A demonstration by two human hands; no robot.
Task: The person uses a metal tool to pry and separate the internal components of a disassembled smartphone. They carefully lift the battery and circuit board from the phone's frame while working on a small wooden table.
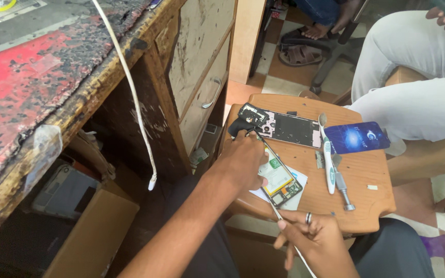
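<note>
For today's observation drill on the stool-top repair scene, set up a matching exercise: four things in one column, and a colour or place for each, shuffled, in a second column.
Things:
1. toothbrush
2. screen panel
3. opened phone
4. cable

Descriptions:
A. hangs down from the worn desk
B. lies under the left hand
C. blue, at the stool's right edge
D. white, lying beside a metal screwdriver

Pairs: 1-D, 2-C, 3-B, 4-A
</note>
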